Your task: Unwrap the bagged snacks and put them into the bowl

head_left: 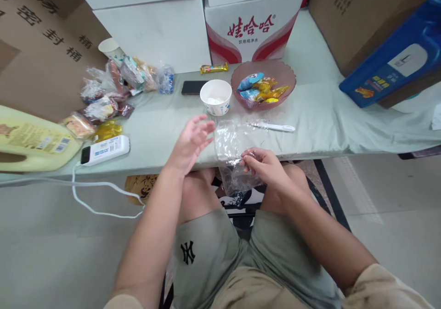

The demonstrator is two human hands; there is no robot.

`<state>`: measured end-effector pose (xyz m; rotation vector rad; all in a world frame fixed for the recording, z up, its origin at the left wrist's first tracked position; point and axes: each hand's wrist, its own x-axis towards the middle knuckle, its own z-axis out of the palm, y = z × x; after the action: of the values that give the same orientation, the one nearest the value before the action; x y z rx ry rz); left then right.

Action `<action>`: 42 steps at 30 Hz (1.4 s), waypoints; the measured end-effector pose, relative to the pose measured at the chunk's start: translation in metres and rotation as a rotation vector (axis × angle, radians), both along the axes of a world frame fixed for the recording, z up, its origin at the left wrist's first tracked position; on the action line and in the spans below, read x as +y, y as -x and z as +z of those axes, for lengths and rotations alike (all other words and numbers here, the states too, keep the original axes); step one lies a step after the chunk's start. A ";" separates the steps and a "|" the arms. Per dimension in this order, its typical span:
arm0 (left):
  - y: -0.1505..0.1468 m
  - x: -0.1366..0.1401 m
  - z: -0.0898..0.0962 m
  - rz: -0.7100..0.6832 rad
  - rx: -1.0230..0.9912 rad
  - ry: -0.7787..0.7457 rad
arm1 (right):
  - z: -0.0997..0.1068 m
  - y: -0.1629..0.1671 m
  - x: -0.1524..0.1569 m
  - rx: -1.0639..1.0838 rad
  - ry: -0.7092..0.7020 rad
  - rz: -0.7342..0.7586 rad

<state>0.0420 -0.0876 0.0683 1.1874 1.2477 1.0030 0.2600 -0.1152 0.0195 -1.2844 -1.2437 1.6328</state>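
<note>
My left hand is raised over the table's front edge with its fingers apart and nothing in them. My right hand pinches a clear plastic bag, which lies partly on the table and hangs over the edge above my lap. Just beyond the bag stands a white paper bowl with something pale inside. A white-handled knife lies to the right, its blade end near the bag. Behind it sits a pink glass bowl holding several blue and yellow wrapped snacks.
Wrapped snacks are heaped at the left beside a white power strip with a cable. A yellow jug stands at far left, a blue bottle at right. A phone, a yellow snack bar and cartons line the back.
</note>
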 end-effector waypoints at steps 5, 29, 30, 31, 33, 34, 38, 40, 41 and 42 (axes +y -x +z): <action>-0.021 -0.027 -0.052 -0.106 -0.029 0.282 | -0.014 -0.005 -0.005 0.103 0.125 -0.188; -0.013 -0.072 -0.043 -0.125 0.791 -0.301 | -0.017 -0.033 -0.050 -0.772 -0.693 -0.021; -0.012 -0.075 -0.040 -0.099 0.791 -0.314 | -0.011 -0.034 -0.053 -0.776 -0.743 -0.033; -0.011 -0.079 -0.035 -0.097 0.761 -0.314 | -0.005 -0.035 -0.056 -0.736 -0.772 -0.021; -0.009 -0.084 -0.026 -0.175 0.613 -0.264 | 0.005 -0.038 -0.062 -0.537 -0.732 0.069; -0.009 -0.085 -0.022 -0.218 0.513 -0.218 | 0.007 -0.039 -0.064 -0.404 -0.646 0.106; -0.017 -0.079 -0.016 -0.091 0.230 0.036 | 0.000 -0.036 -0.066 0.046 -0.161 0.011; -0.022 -0.071 -0.022 0.022 0.144 0.135 | -0.008 -0.029 -0.064 0.120 -0.019 -0.024; -0.024 -0.067 -0.026 0.057 0.077 0.178 | -0.012 -0.025 -0.063 0.132 0.032 -0.026; -0.026 -0.064 -0.031 0.088 -0.012 0.219 | -0.016 -0.021 -0.061 0.139 0.076 -0.033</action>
<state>0.0680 -0.1517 0.0368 0.9627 1.3721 0.9103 0.2813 -0.1767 0.0038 -1.2080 -1.0808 1.7288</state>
